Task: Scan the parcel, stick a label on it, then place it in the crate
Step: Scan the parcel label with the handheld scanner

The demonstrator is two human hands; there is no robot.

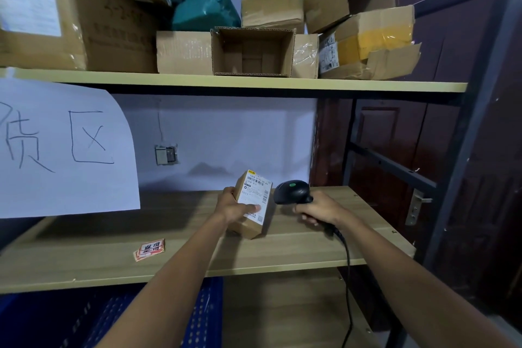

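Parcel (252, 204) in left hand (232, 207), scanner (292, 192) in right hand (317, 209).

Both forearms are bare, with no sleeves, gloves or jewellery showing

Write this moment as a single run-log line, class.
step: scan | left hand: holds parcel on shelf | right hand: aims scanner at it | label stickers: untouched | crate: below

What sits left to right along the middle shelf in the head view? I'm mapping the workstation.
Paper sign → stickers → left hand → parcel → scanner → right hand.
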